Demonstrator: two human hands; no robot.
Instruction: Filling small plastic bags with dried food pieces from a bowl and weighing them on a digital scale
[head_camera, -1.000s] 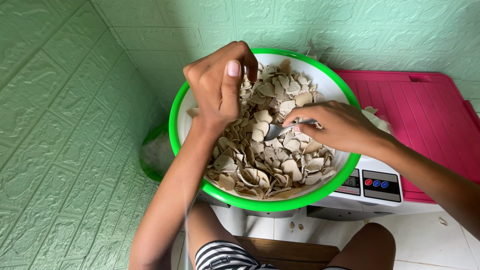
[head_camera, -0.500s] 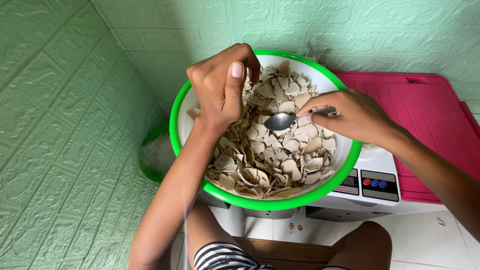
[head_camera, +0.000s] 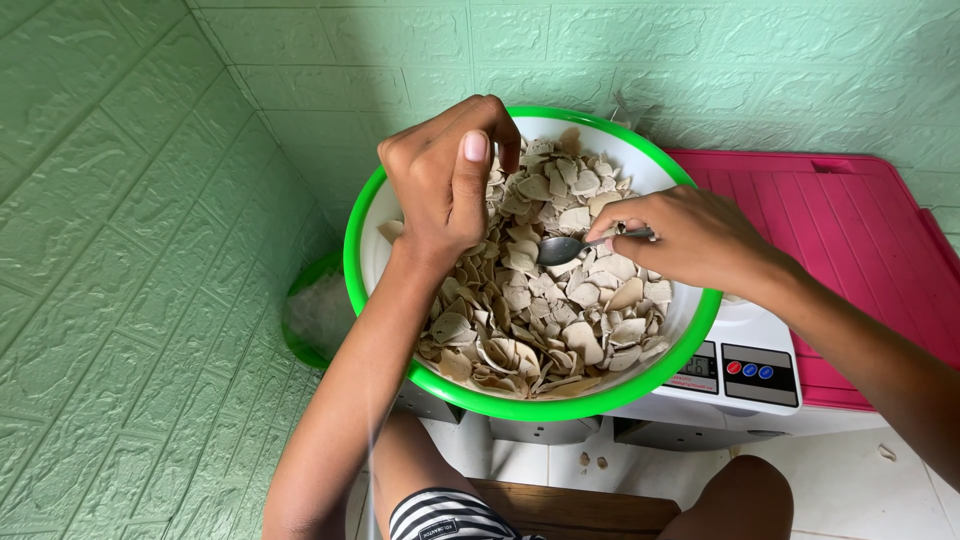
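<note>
1. Sitting on a white electronic scale, a round white plastic bowl with a bright green rim serves as the landmark; it is heaped with pale beige, curved shell-like fragments.
2. Over the bowl's upper left part, the left hand hangs with fingers bent and bunched together, fingertips down among the fragments; whether they pinch a piece cannot be told.
3. Near the bowl's centre, the right hand reaches in from the right rim, fingers clamped on the handle of a small metal spoon. The spoon's scoop points left and lies just above the fragments.
4. Compared with a second ago, the spoon has risen from a buried, downward tilt to a nearly level pose, with its scoop now plainly visible; the right hand has shifted a little toward the bowl's right rim. The left hand has barely moved.
5. That change suggests the spoon has been drawn out of the pile rather than pushed deeper in.
6. Right of the bowl lies a flat pink ribbed plastic lid. Left of and below the bowl sits a smaller green container holding something whitish. Behind the bowl rises a pale green tiled wall.
</note>
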